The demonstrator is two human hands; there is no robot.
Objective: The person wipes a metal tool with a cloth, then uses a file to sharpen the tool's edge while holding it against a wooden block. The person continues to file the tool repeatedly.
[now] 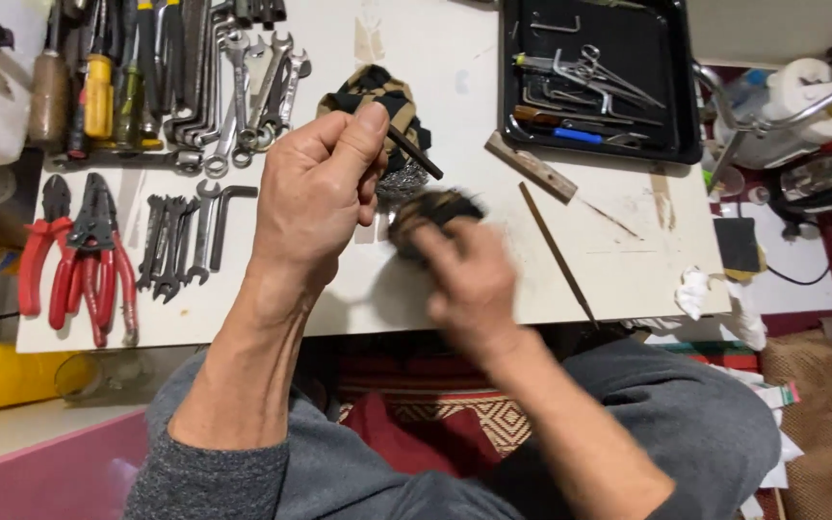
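My left hand (315, 188) is raised over the white board (416, 58), its fingers closed around a thin dark rod-like tool (414, 152) that sticks out to the right. My right hand (469, 284) is blurred with motion and holds a small dark brush-like object (432, 209) just below the tip of that tool. Behind the hands lies a crumpled black and tan cloth (384, 96), with a wad of steel wool (404, 180) beside it.
Wrenches (243, 87), screwdrivers (98, 91) and hex keys (180, 236) lie along the board's left side, with red-handled pliers (79, 255). A black tray (681, 106) of small tools sits at top right. A file (541, 173) and a thin rod (556, 252) lie right of my hands.
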